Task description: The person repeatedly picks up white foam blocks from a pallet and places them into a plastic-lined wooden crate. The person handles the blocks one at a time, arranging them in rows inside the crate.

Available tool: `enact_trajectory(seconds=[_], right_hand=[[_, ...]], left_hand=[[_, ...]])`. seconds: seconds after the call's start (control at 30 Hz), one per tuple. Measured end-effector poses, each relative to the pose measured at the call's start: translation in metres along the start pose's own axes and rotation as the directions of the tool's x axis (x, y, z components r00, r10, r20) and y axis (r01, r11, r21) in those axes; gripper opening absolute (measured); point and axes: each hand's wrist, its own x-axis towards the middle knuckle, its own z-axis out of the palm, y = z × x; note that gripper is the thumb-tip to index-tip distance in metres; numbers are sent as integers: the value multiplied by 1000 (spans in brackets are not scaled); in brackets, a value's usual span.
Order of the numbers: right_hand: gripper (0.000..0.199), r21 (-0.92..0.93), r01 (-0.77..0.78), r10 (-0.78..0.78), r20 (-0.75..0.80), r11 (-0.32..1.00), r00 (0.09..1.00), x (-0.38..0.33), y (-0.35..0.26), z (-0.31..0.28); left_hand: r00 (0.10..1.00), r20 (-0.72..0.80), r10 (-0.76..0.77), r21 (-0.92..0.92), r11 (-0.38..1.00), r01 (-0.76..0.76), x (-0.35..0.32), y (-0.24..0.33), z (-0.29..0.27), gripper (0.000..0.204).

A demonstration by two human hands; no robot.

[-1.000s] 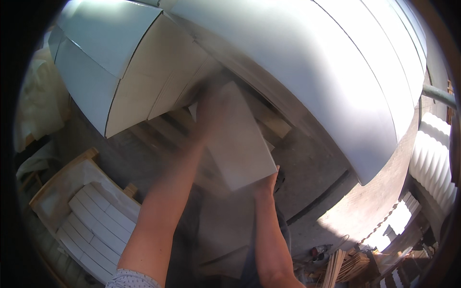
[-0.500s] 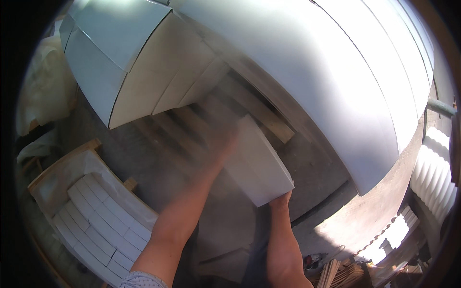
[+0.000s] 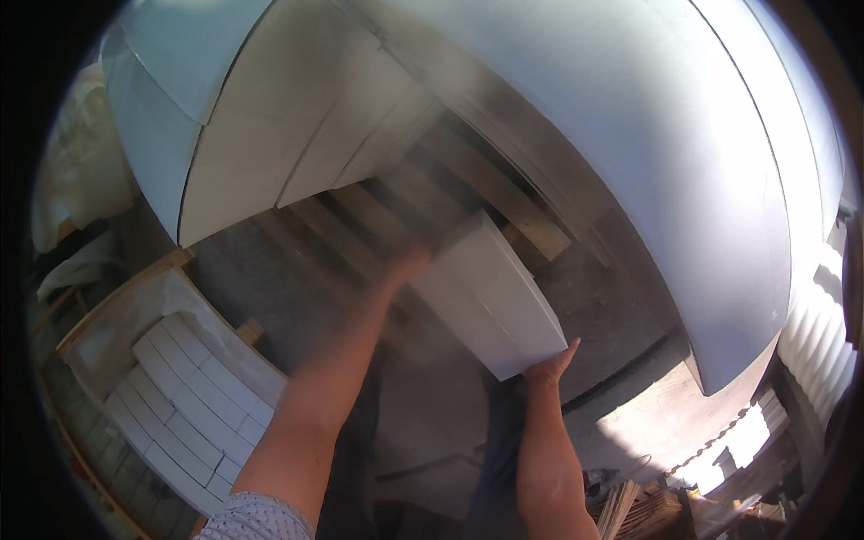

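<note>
A white rectangular block-like box (image 3: 490,297) is held aslant between my two hands, over the floor and the edge of a wooden pallet. My left hand (image 3: 411,267) presses against its far left side, blurred, with the fingers partly out of sight. At the near right end, my right hand (image 3: 552,366) supports the box from below, with the thumb sticking out beside the corner and the other fingers mostly hidden. Both arms reach forward.
Tall white stacked blocks (image 3: 270,135) stand beyond on pallet slats (image 3: 328,229). A big white stack (image 3: 666,153) curves along the right. At lower left sits a wooden crate (image 3: 216,328) of white blocks. Wooden strips (image 3: 643,513) and corrugated white pieces (image 3: 814,346) are at right.
The box and my right hand have shifted slightly right in the view, and the surroundings have shifted too. My right thumb now shows beside the box. Both hands keep hold.
</note>
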Motion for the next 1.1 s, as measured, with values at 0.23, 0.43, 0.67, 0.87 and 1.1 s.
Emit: enact_trajectory(seconds=[0.23,0.43,0.67,0.87,1.1], right_hand=[[81,-127,118,-139,-173,985,975,-3,5,20],[75,-94,-12,4,-93,996,996,-10,-9,36],[55,-97,-173,193,249,980,949,42,-24,-12],[43,-165,-134,156,134,977,979,22,-28,-31],[33,-426,-250,253,-50,869,966,-78,-11,-8]], left_hand=[[995,101,6,273,962,-33,16,12,2,46],[988,32,153,389,908,-154,-24,39,14,47],[998,52,37,262,964,-50,-34,58,12,49],[995,32,95,205,974,-100,-82,14,13,45],[961,-36,-276,-349,904,246,-221,-18,-16,48]])
